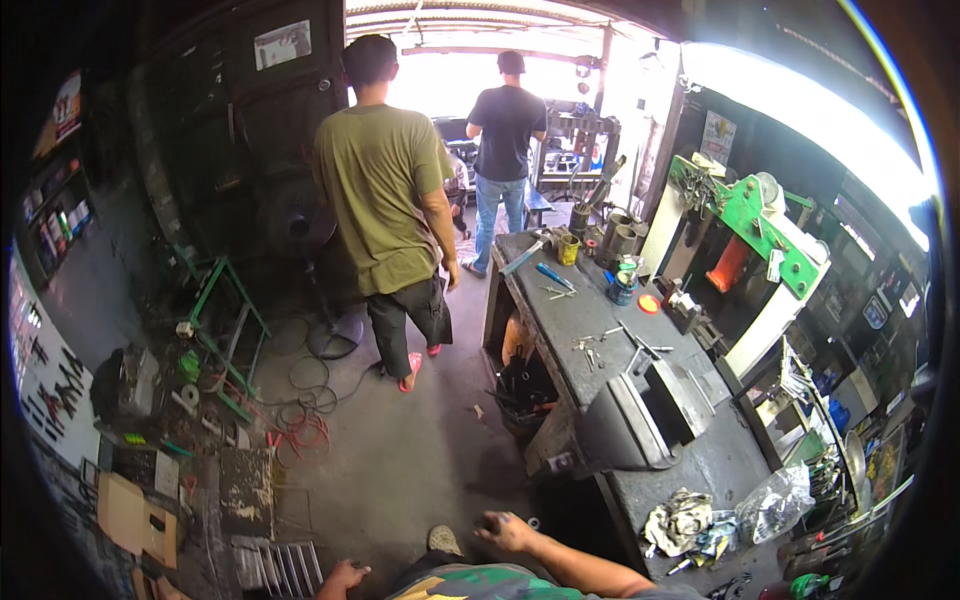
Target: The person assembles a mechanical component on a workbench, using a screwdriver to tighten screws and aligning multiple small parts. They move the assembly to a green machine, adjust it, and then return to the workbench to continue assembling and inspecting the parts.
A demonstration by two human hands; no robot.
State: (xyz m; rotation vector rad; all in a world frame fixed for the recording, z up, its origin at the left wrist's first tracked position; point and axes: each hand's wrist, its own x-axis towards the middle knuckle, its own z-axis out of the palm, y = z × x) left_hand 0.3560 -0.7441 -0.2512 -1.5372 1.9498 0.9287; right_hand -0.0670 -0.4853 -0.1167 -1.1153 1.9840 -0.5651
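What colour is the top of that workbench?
The workbench top is dark grey, nearly black; it shows in the head view.

No wording can be read (the white sign (283,46) on the dark door (285,110) is blurred).

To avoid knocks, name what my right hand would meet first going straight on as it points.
Leftward and slightly forward from the right hand, the way looks free above the floor; the red cord lies roughly that way, probably lower, though depth is unclear.
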